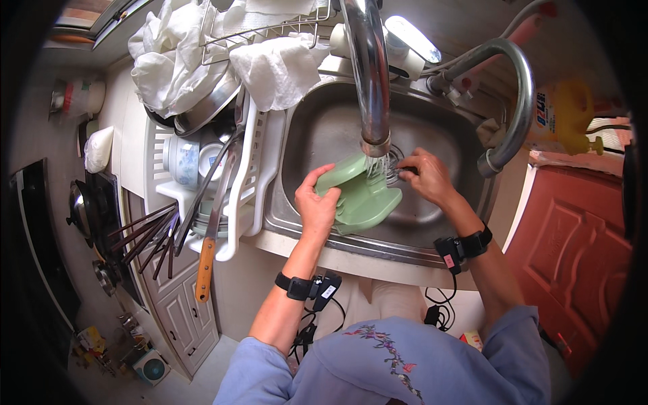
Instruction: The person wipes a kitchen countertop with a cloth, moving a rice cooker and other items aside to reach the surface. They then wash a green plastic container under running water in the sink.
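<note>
My left hand (317, 202) grips the near left side of a light green plastic holder or dish (367, 205), thumb on its inside. Water runs from the chrome faucet (374, 116) onto the green piece, which is tilted over the stainless steel sink (430, 202). Just right of the stream is my right hand (428, 174), its thumb and fingers pinched together on something small and dark that is mostly hidden; I cannot tell what it is. Behind those fingertips lies the sink drain (395, 159).
A second curved metal spout (524, 96) arches over the sink's right side. On the left stands a white dish rack (248, 177) with bowls, chopsticks and a wooden-handled utensil (205, 268). White cloths (278, 68) hang from a wire rack behind. A yellow bottle (564, 119) stands right.
</note>
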{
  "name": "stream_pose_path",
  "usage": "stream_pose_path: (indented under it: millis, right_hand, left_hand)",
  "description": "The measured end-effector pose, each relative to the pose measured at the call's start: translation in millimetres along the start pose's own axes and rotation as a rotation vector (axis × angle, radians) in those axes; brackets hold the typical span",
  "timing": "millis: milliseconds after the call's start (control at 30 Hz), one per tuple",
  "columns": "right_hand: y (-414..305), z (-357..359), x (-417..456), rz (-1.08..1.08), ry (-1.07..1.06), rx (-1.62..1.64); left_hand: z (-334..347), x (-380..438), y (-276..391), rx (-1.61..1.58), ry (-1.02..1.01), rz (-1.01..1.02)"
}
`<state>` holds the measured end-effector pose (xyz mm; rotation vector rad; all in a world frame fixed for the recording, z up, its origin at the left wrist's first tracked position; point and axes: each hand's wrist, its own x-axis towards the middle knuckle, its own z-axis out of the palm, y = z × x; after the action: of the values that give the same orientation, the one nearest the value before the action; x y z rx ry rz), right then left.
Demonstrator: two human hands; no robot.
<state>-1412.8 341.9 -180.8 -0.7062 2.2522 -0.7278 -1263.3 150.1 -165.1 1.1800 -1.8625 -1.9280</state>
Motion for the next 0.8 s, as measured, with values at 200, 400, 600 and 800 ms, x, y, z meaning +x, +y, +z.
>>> stream_pose_path:
  millis: [200, 400, 600, 800]
  right_hand:
    - [-1, 26, 2, -0.119, -0.151, -0.08]
    - [-6, 16, -7, 0.015, 0.217, -0.22]
    - [-44, 15, -10, -0.268, 0.202, -0.06]
    - [-30, 57, -4, -0.183, -0.021, -0.11]
  left_hand:
    - [13, -8, -7, 0.1, -0.003, 0.12]
    - [3, -4, -9, -0.079, 0.024, 0.021]
    - [4, -1, -12, -0.162, 0.021, -0.066]
    - [21, -3, -12, 0.081, 0.031, 0.04]
